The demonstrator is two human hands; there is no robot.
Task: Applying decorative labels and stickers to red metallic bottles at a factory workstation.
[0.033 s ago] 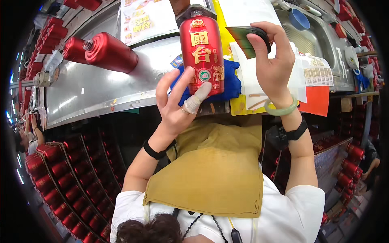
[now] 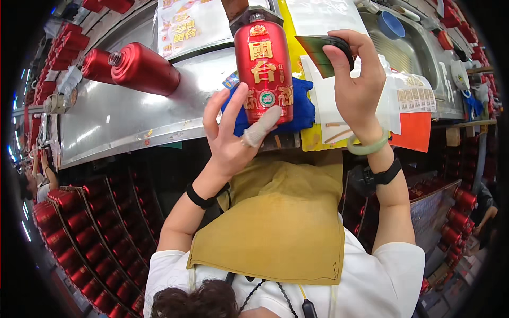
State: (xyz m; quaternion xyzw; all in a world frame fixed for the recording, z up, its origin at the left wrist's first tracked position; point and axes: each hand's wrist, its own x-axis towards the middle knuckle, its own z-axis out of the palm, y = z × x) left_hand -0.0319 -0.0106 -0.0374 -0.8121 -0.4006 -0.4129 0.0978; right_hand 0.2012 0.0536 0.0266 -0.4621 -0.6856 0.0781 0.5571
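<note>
A red bottle (image 2: 263, 66) with raised gold characters and a small green round emblem lies on a blue cloth (image 2: 304, 103), its neck pointing away from me. My left hand (image 2: 233, 127) is at the bottle's lower left, fingers spread. Its thumb, in a white finger cot (image 2: 260, 130), touches the bottle's lower end. To the right of the bottle, my right hand (image 2: 360, 79) pinches a scraper (image 2: 321, 50) with a black rounded handle and a dark greenish flat blade. The blade is held apart from the bottle.
Two plain red bottles (image 2: 146, 69) lie on the metal table (image 2: 122, 124) at left. Sheets of gold decals (image 2: 183, 26) lie behind them. White paper and a yellow sheet (image 2: 313, 139) are at right, beside a sink with a blue bowl (image 2: 391, 25). Racks of red bottles (image 2: 101, 249) stand below.
My left thumb has shifted slightly right across the bottle's lower end, and the index finger has moved a little left and away from me. My right hand has barely moved.
</note>
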